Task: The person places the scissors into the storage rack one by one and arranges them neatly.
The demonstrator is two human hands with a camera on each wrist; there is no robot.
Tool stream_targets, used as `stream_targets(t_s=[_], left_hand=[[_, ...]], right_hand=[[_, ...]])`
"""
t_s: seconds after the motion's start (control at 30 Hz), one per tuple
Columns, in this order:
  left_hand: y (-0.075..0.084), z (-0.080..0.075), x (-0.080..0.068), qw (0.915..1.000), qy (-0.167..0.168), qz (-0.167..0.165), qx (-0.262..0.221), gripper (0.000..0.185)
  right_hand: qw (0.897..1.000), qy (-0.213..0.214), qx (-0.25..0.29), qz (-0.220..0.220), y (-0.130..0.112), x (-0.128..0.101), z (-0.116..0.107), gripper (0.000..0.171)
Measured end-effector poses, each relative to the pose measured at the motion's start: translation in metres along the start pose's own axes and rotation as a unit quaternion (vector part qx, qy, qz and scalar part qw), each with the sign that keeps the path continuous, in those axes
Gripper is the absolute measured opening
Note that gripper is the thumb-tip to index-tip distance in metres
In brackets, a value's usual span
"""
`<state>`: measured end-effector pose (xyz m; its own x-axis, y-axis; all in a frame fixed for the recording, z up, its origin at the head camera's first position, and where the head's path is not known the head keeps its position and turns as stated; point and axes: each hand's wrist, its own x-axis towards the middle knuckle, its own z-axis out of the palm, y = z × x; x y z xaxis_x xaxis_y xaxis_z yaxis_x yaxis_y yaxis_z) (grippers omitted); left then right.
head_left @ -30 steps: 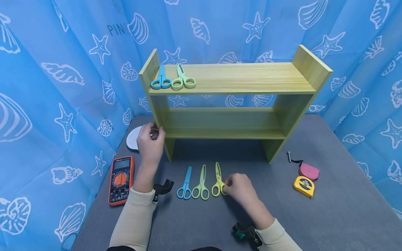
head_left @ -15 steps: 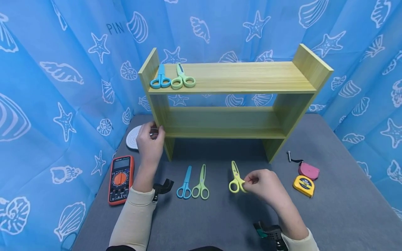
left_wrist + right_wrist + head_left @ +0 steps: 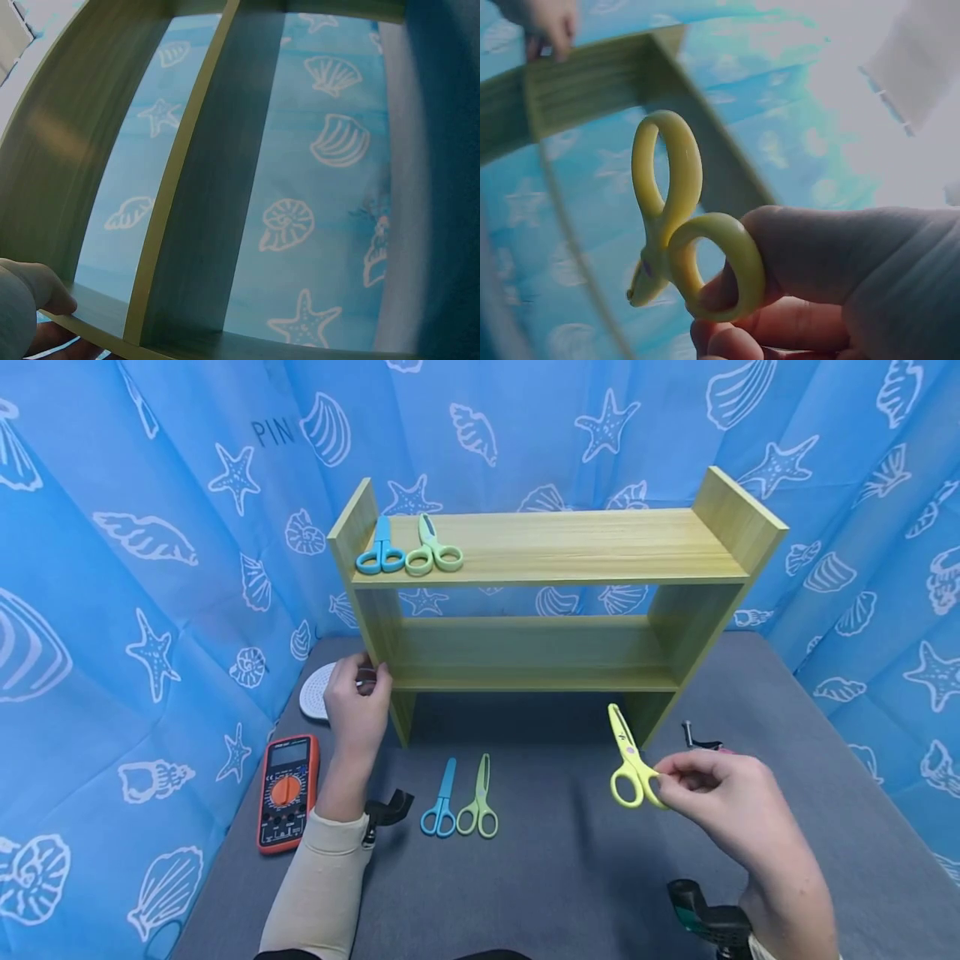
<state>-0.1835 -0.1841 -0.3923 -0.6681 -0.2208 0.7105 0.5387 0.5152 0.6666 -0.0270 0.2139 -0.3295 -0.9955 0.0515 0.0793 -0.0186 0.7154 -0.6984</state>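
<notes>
The two-tier light wooden desk shelf (image 3: 540, 577) is gripped at its left upright by the left hand (image 3: 357, 697), fingers curled round the edge. In front of the shelf's right leg, the small yellow plastic-handled scissors (image 3: 628, 760) are held off the grey table, one loop pinched by the right hand (image 3: 720, 793). Probably featherlight, stiff and a bit slick, so they're best taken by the loops.

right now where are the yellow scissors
In the head view the yellow scissors are off the table, pinched by one handle loop in the right hand, low and right, just in front of the wooden shelf's right leg.
</notes>
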Motion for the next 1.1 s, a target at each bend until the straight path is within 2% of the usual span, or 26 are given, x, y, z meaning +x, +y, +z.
stream_targets(t_s=[0.1, 0.27, 0.43, 0.6, 0.8, 1.1], left_hand=[[0.0, -0.001, 0.0, 1.0, -0.003, 0.0, 0.005, 0.016], [0.0, 0.0, 0.0, 1.0, -0.001, 0.004, 0.005, 0.016], [-0.001, 0.001, -0.001, 1.0, 0.003, 0.007, 0.001, 0.016], [0.0, 0.0, 0.0, 1.0, 0.005, 0.002, -0.003, 0.016], [-0.001, -0.001, 0.001, 1.0, 0.006, 0.001, -0.001, 0.016], [-0.002, 0.0, 0.0, 0.9999, 0.01, 0.009, -0.002, 0.016]], right_hand=[[0.999, 0.045, 0.001, -0.02, -0.006, -0.004, -0.016, 0.011], [0.99, 0.119, 0.003, -0.07, -0.021, -0.005, -0.042, 0.01], [0.983, 0.166, 0.029, -0.065, -0.034, -0.001, -0.068, 0.015], [0.974, 0.208, 0.047, -0.072, -0.056, 0.021, -0.087, 0.014], [0.977, 0.2, 0.069, -0.035, -0.098, 0.055, -0.098, 0.016], [0.988, 0.127, 0.063, -0.058, -0.152, 0.11, -0.089, 0.025]])
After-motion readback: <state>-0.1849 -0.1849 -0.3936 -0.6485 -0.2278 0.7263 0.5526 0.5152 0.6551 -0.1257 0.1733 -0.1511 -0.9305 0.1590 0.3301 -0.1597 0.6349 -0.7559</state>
